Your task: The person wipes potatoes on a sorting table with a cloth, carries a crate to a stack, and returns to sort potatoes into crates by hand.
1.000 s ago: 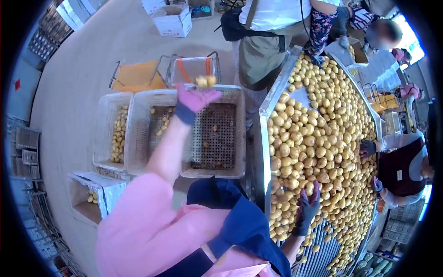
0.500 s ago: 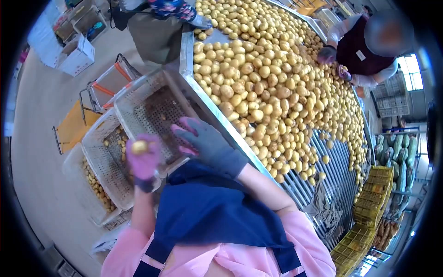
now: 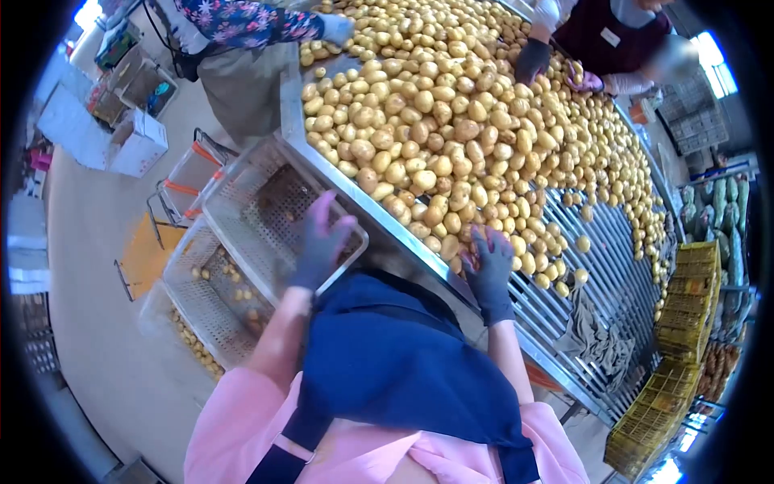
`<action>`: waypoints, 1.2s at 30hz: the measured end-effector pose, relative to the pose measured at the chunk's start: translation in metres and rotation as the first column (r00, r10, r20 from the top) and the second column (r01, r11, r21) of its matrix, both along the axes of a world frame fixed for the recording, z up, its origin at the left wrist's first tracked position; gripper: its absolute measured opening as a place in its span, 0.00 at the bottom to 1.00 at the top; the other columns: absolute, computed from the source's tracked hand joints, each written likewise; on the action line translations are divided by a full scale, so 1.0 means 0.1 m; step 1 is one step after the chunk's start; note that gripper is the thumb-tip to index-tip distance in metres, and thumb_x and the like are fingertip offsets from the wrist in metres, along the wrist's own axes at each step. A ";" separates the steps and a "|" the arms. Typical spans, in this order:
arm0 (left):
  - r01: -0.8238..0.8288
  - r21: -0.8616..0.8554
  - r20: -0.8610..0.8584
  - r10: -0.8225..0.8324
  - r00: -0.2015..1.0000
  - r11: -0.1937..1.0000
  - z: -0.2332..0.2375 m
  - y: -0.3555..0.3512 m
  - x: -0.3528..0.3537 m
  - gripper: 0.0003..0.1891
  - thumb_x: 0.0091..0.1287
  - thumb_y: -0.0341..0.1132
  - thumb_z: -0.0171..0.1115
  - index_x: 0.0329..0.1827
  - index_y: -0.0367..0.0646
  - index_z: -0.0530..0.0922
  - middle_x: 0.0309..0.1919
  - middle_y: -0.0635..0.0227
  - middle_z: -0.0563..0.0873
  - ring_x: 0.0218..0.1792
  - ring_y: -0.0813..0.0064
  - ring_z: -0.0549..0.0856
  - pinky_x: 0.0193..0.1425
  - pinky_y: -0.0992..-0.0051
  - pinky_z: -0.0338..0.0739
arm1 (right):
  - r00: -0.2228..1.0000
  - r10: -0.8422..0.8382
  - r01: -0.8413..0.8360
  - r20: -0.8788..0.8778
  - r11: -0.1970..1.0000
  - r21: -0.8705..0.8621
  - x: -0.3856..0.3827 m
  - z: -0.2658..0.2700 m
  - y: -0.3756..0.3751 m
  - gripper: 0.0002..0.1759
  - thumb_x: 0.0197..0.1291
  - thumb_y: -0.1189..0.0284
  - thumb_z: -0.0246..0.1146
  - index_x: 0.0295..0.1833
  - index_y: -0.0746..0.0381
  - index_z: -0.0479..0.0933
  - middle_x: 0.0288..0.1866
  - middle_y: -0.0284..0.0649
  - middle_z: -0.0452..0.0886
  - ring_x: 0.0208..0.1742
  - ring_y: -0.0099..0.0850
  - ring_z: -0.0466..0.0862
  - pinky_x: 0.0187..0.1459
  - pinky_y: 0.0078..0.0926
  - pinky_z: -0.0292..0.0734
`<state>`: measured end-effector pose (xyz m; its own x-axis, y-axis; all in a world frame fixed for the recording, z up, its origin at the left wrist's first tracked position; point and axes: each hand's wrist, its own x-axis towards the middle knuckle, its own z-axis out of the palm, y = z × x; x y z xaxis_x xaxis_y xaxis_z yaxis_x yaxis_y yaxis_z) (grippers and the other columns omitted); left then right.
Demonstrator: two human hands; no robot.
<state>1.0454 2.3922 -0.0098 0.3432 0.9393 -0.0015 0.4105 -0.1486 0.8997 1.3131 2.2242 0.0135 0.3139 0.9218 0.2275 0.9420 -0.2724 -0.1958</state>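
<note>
A big heap of potatoes (image 3: 451,129) covers the slatted metal sorting table (image 3: 592,270). My right hand (image 3: 489,274), in a grey and purple glove, is at the table's near edge with its fingers spread against the closest potatoes. Over the rim of the nearest white plastic crate (image 3: 242,189) hovers my left hand (image 3: 321,246), gloved alike, fingers apart and nothing visible in them. A second white crate (image 3: 189,278) beside it has some small potatoes in its bottom. Further left, a third crate's potatoes (image 3: 197,343) are partly hidden.
Across the table a person's gloved hands (image 3: 532,63) touch the potatoes. At the far left end stands another person in a floral sleeve (image 3: 242,24). Yellow crates (image 3: 685,306) stand at the right, near a grey cloth (image 3: 592,335) on the slats. A white box (image 3: 139,143) sits on the floor.
The potato that was in my left hand over the crates is gone from it, and that hand has moved right. My right hand has moved from above the nearest crate to the potatoes.
</note>
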 end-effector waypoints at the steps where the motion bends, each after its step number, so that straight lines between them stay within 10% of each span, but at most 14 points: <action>1: 0.203 0.350 -0.311 -0.091 0.946 0.914 0.05 0.07 0.23 0.37 0.59 0.52 0.61 0.68 0.43 0.61 0.65 0.52 0.64 0.66 0.49 0.62 0.71 0.51 0.51 | 0.998 -0.062 0.064 0.031 0.996 -0.065 0.06 -0.04 -0.12 0.33 0.51 0.58 0.66 0.63 0.53 0.69 0.62 0.47 0.67 0.65 0.51 0.62 0.63 0.55 0.53; 4: 0.337 0.444 -0.616 0.009 0.788 0.830 0.05 0.02 0.82 0.39 0.57 0.57 0.60 0.70 0.52 0.61 0.67 0.54 0.61 0.64 0.41 0.59 0.67 0.37 0.45 | 0.956 -0.288 0.294 0.058 0.928 -0.228 0.21 -0.12 -0.48 0.38 0.52 0.49 0.64 0.68 0.47 0.63 0.70 0.46 0.58 0.70 0.54 0.54 0.64 0.64 0.46; 15: 0.094 0.360 -0.684 0.194 0.703 0.928 -0.13 0.84 1.45 0.32 0.57 0.64 0.56 0.65 0.67 0.69 0.72 0.61 0.52 0.66 0.28 0.46 0.59 0.26 0.46 | 0.949 -0.269 0.261 -0.166 0.963 -0.069 0.40 -0.26 -0.74 0.35 0.55 0.52 0.63 0.67 0.50 0.64 0.70 0.45 0.59 0.72 0.51 0.53 0.67 0.60 0.44; 17: 0.133 0.249 -0.812 0.132 0.568 0.959 0.04 0.95 1.50 0.35 0.56 0.65 0.55 0.66 0.64 0.67 0.73 0.60 0.50 0.67 0.30 0.44 0.65 0.32 0.44 | 0.964 -0.180 0.207 -0.196 0.970 0.129 0.40 -0.14 -0.55 0.30 0.55 0.66 0.63 0.64 0.57 0.66 0.61 0.45 0.68 0.66 0.47 0.64 0.67 0.52 0.53; 22: 0.349 0.546 -0.663 0.139 0.735 0.762 -0.57 1.97 1.36 0.38 0.57 0.62 0.57 0.70 0.61 0.61 0.74 0.56 0.44 0.67 0.27 0.46 0.71 0.43 0.42 | 0.954 0.150 -0.079 -0.258 0.961 0.264 0.34 0.08 0.32 0.25 0.52 0.78 0.60 0.59 0.58 0.70 0.51 0.45 0.74 0.52 0.44 0.75 0.53 0.42 0.70; 24: 0.215 0.315 -0.726 0.088 0.682 0.924 -0.37 2.17 1.44 0.38 0.58 0.59 0.58 0.71 0.61 0.59 0.74 0.57 0.42 0.68 0.31 0.48 0.70 0.43 0.47 | 0.943 0.178 -0.131 -0.282 0.975 0.178 0.31 0.07 0.70 0.26 0.51 0.75 0.60 0.59 0.55 0.71 0.51 0.43 0.76 0.51 0.42 0.76 0.50 0.37 0.72; 26: 0.109 0.521 -0.535 0.224 0.815 0.847 -0.51 2.43 1.36 0.36 0.59 0.54 0.59 0.71 0.61 0.59 0.75 0.59 0.40 0.70 0.39 0.50 0.69 0.44 0.54 | 0.969 0.211 -0.186 -0.131 0.966 0.182 0.24 0.07 1.04 0.21 0.52 0.73 0.60 0.55 0.55 0.73 0.47 0.40 0.77 0.47 0.39 0.77 0.47 0.35 0.74; 28: -0.060 0.422 -0.533 0.301 0.791 0.905 -0.18 2.26 1.32 0.33 0.61 0.48 0.60 0.69 0.57 0.62 0.74 0.60 0.45 0.70 0.48 0.55 0.67 0.50 0.60 | 0.968 0.208 -0.203 -0.142 0.978 0.044 0.22 -0.03 1.22 0.18 0.53 0.73 0.60 0.52 0.55 0.73 0.44 0.39 0.76 0.44 0.38 0.78 0.44 0.35 0.74; 30: 0.073 0.691 -0.411 0.308 0.858 0.719 -0.19 2.17 1.12 0.28 0.62 0.44 0.59 0.65 0.49 0.67 0.67 0.57 0.64 0.63 0.53 0.67 0.61 0.57 0.68 | 0.966 0.193 -0.211 -0.173 0.973 -0.096 0.20 -0.10 1.34 0.16 0.53 0.72 0.60 0.50 0.55 0.74 0.41 0.39 0.76 0.41 0.38 0.78 0.41 0.34 0.75; 32: 0.212 0.174 -0.256 -0.163 0.953 0.962 0.34 1.56 1.15 0.20 0.66 0.43 0.53 0.58 0.43 0.71 0.39 0.56 0.81 0.41 0.59 0.80 0.48 0.62 0.75 | 0.952 0.188 -0.202 -0.241 0.979 -0.033 0.24 -0.15 1.33 0.13 0.54 0.71 0.60 0.47 0.56 0.74 0.38 0.39 0.74 0.38 0.38 0.78 0.38 0.35 0.74; 33: 0.359 0.168 -0.526 -0.225 0.821 0.918 0.07 1.30 1.09 0.19 0.69 0.44 0.49 0.58 0.44 0.73 0.34 0.57 0.82 0.35 0.58 0.82 0.42 0.60 0.76 | 0.929 0.186 -0.206 -0.321 0.978 -0.031 0.25 -0.04 1.31 0.15 0.56 0.72 0.59 0.50 0.57 0.73 0.41 0.40 0.74 0.39 0.35 0.78 0.40 0.33 0.75; 34: 0.488 0.187 -0.337 -0.411 0.847 0.853 0.18 0.98 1.04 0.19 0.70 0.45 0.46 0.56 0.45 0.74 0.35 0.58 0.83 0.34 0.58 0.82 0.37 0.59 0.76 | 0.928 0.190 -0.213 -0.321 0.976 -0.037 0.27 -0.04 1.27 0.15 0.56 0.72 0.59 0.50 0.57 0.73 0.41 0.40 0.74 0.39 0.35 0.78 0.40 0.33 0.75; 36: 0.659 -0.064 -0.495 -0.597 0.631 0.749 0.09 0.60 1.09 0.16 0.66 0.45 0.54 0.51 0.48 0.78 0.37 0.62 0.83 0.41 0.63 0.82 0.41 0.64 0.76 | 0.699 0.112 0.036 -0.707 0.981 0.191 0.30 -0.04 1.13 0.18 0.57 0.72 0.60 0.54 0.60 0.71 0.43 0.39 0.74 0.39 0.30 0.78 0.42 0.30 0.76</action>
